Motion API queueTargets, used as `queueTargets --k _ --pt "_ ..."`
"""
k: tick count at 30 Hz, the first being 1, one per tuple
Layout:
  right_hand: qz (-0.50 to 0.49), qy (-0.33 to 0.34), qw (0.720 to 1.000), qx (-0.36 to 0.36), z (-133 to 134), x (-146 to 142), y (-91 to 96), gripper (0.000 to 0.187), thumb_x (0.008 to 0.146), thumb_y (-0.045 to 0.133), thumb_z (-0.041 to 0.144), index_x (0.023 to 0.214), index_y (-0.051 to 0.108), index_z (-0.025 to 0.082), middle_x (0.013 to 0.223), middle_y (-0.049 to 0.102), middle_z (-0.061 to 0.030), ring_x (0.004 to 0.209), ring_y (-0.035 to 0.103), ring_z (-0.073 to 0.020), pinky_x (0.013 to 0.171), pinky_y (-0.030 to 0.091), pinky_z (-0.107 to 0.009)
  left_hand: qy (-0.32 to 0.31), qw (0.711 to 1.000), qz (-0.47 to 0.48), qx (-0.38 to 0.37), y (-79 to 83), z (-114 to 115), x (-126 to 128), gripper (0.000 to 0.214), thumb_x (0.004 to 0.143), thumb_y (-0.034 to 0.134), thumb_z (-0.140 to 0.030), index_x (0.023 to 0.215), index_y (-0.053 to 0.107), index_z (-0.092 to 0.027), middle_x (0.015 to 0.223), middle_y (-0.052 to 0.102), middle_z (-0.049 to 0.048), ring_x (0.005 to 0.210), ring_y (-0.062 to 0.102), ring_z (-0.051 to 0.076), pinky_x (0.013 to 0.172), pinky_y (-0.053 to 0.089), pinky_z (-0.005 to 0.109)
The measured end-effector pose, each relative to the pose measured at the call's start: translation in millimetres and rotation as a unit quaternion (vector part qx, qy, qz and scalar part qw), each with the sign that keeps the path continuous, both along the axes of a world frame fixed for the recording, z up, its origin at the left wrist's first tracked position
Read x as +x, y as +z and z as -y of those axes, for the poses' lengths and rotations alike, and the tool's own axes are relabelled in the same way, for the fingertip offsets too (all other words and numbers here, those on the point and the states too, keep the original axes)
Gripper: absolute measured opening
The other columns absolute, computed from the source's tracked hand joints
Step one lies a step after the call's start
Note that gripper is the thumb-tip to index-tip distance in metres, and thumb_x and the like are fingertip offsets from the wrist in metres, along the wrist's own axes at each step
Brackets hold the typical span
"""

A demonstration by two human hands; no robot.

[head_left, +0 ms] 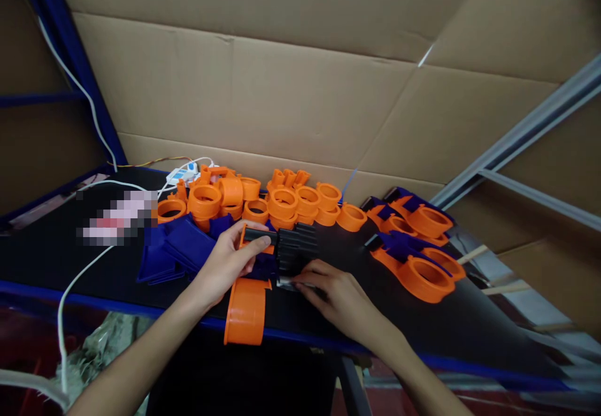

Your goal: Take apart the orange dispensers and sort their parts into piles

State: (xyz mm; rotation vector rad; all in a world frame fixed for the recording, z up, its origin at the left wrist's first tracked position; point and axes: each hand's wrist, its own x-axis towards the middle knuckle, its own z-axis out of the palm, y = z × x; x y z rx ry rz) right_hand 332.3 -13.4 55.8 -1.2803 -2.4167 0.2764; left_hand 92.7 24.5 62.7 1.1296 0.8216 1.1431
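My left hand is closed on an orange tape dispenser, its round hub hanging over the table's front edge. The thumb lies on a black strip at the dispenser's upper end. Dark blue plastic shows beneath those fingers. To the right, a row of several black ribbed pieces lies side by side on the table. My right hand has its fingers pinched at the near end of this row, by a shiny narrow strip. What exactly they grip is hard to make out.
Orange ring-shaped parts are piled along the back. Blue flat plates lie stacked at left. Several orange-and-blue dispensers stand at right on the black table. A power strip and white cable are at left; cardboard walls the back.
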Motion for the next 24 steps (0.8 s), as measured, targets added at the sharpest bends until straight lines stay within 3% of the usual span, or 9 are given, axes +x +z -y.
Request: queueTargets --k 6,10,14,19,24 --pt "-0.113 -0.044 0.99 0.078 10.0 1.4 19.6 0.02 0.098 0.055 0.026 0.107 0.073 0.024 0.102 0.07 -0.0071 0.09 0.07 -0.018 0.077 0.058 -0.03 -0.017 1.0 -0.011 0.006 -1.9 4.6 7.5 0.034 0.078 0.077 -0.039 0.103 0.065 -0.019 0.062 0.05 -0.0066 0.045 0.039 0.006 0.041 0.027 0.017" --pt "-0.085 -0.017 0.987 0.134 14.9 -14.7 23.0 0.034 0.093 0.063 0.029 0.127 0.065 0.025 0.119 0.067 -0.0098 0.103 0.067 -0.0212 0.075 0.059 -0.031 -0.077 0.997 -0.024 0.004 -11.1 11.9 25.1 0.033 0.077 0.078 -0.036 0.101 0.063 -0.018 0.07 0.055 -0.0054 0.048 0.042 0.005 0.043 0.031 0.017" --pt "-0.071 0.002 0.979 0.19 8.9 -19.6 16.5 0.029 0.094 0.061 0.02 0.123 0.066 0.025 0.112 0.069 -0.0083 0.1 0.065 -0.0211 0.08 0.057 -0.035 -0.092 0.995 -0.016 -0.024 -15.4 14.0 31.4 0.035 0.076 0.078 -0.037 0.102 0.062 -0.019 0.063 0.049 -0.0083 0.045 0.041 0.005 0.042 0.029 0.016" --pt "-0.122 -0.06 0.979 0.152 -15.6 12.6 5.9 0.024 0.094 0.062 0.025 0.117 0.069 0.027 0.109 0.068 -0.007 0.102 0.065 -0.0211 0.087 0.056 -0.038 -0.028 0.999 0.003 -0.043 -9.9 3.8 15.8 0.033 0.082 0.073 -0.042 0.103 0.061 -0.019 0.055 0.046 -0.0086 0.042 0.038 0.005 0.039 0.023 0.016" --pt "-0.065 -0.094 0.99 0.079 -40.7 34.7 -13.3 0.02 0.095 0.06 0.031 0.11 0.073 0.027 0.108 0.07 -0.0053 0.103 0.066 -0.0222 0.087 0.056 -0.04 -0.011 0.999 0.022 -0.037 -8.0 -2.2 4.6 0.03 0.084 0.072 -0.042 0.103 0.062 -0.02 0.057 0.048 -0.0075 0.042 0.037 0.005 0.039 0.023 0.016"
